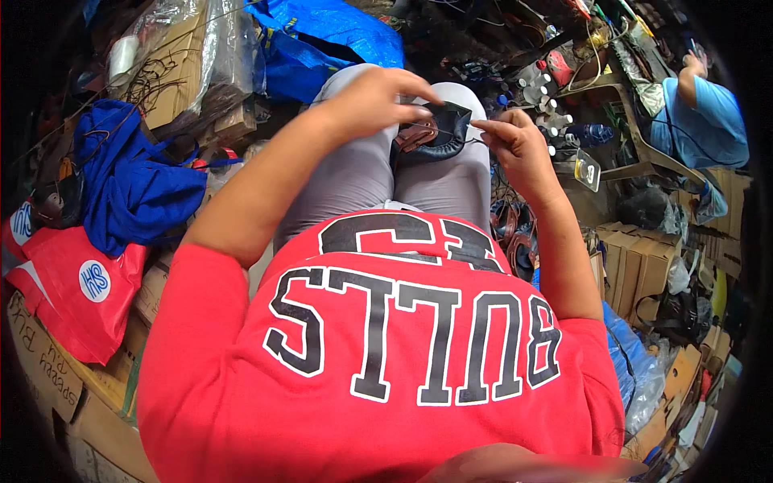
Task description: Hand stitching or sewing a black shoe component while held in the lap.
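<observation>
Across my lap lies a dark leather shoe, with a row of stitches along its curved edge and a brown piece inside it. My left hand reaches over its left side, fingers bent and apart, and partly covers it. Whether those fingertips touch the leather, I cannot tell. Just right of the shoe, my right hand has thumb and forefinger pinched together. A thin dark thread runs between the shoe and that hand; its end is hidden by the fingers.
Blue cloth and a red bag lie on my left. Ahead is a blue plastic sack. Several bottles stand right of my knees, near a chair frame. Another person's blue sleeve shows far right.
</observation>
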Demonstrator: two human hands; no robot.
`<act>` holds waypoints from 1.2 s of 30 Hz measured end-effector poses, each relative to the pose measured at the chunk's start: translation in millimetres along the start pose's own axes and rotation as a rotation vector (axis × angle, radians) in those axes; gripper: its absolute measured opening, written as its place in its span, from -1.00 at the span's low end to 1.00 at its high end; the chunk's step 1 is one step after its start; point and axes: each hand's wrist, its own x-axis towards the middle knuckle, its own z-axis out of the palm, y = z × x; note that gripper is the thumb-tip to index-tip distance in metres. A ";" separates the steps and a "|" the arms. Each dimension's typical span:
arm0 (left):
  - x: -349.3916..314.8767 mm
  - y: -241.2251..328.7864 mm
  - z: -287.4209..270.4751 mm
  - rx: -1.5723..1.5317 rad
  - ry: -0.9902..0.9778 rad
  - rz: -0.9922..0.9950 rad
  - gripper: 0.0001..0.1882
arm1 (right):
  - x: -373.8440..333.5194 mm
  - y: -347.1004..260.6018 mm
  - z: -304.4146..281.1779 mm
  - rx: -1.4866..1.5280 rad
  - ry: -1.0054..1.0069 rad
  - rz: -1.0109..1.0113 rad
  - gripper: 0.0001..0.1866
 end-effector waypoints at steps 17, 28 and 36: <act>55.5 -15.9 34.4 -0.464 -0.444 -0.307 -0.79 | -1.2 -14.2 -14.7 -0.214 -0.104 0.072 -0.85; 60.1 -18.1 34.7 -0.549 -0.547 -0.306 -0.73 | -2.4 -9.0 -10.3 -0.142 -0.099 0.076 -0.85; 65.0 -16.0 35.3 -0.480 -0.549 -0.305 -0.73 | 10.5 0.2 -18.1 -0.106 -0.173 -0.039 -0.86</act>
